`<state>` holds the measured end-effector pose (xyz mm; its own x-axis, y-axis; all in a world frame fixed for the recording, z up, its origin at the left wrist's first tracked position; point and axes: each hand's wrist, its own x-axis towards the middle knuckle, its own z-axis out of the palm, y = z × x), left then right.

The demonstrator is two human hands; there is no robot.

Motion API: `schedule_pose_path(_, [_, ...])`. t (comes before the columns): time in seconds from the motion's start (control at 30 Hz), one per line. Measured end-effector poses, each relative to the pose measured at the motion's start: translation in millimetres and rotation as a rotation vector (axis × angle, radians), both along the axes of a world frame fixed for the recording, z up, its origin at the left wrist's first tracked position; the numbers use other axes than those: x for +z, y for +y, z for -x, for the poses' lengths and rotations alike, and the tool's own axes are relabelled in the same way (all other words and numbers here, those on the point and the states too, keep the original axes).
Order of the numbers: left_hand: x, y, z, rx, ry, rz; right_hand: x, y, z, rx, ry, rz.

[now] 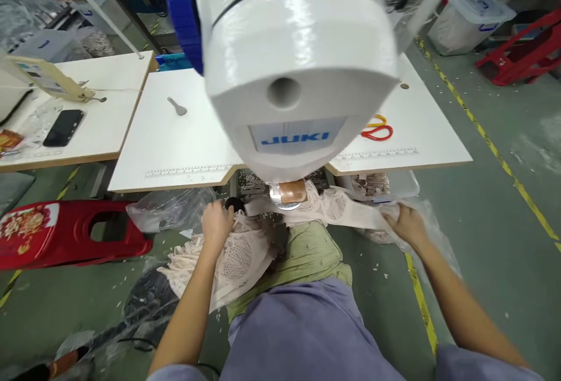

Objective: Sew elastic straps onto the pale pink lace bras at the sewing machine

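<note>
A white JUKI sewing machine [302, 94] fills the upper middle of the view, its needle area hidden behind the head. Beneath it runs a pale pink lace bra [335, 205], stretched sideways across the front. My right hand [405, 224] grips the band at its right end, fingers closed. On the left, my left hand [217, 226] is closed on pale lace fabric beside a small black round part [235, 204] of the machine. More pale lace bras [239, 258] hang in a bunch below my left hand, against my lap.
Red-and-yellow scissors [377, 130] and a small grey tool [177, 106] lie on the white tabletop [188, 141]. A black phone [63, 128] rests on the left table. A red stool [79, 232] stands left; a plastic bin [403, 184] with lace pieces sits under the right tabletop.
</note>
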<state>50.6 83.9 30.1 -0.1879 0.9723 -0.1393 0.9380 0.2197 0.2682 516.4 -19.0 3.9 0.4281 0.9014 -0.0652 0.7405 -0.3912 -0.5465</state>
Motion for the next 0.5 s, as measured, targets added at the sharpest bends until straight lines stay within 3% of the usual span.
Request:
schedule_pose_path(0.1, [17.3, -49.8, 52.5, 0.144, 0.063, -0.045, -22.5, 13.2, 59.1, 0.19, 0.131, 0.027])
schedule_pose_path(0.17, [27.6, -86.9, 85.3, 0.294, 0.139, -0.024, -24.0, 18.7, 100.5, 0.363, 0.291, 0.02])
schedule_pose_path(0.23, [30.4, -119.1, 104.8, 0.361, 0.154, 0.071, -16.3, 23.6, 141.5, 0.534, 0.446, 0.044])
schedule_pose_path(0.37, [28.1, -161.7, 100.7, 0.304, 0.093, 0.134, 9.3, 27.7, 221.0, 0.962, 0.543, 0.137])
schedule_pose_path(0.5, [51.0, -192.7, 64.7, 0.169, 0.004, 0.013, 33.9, 14.8, 283.2, 1.293, 0.435, -0.092])
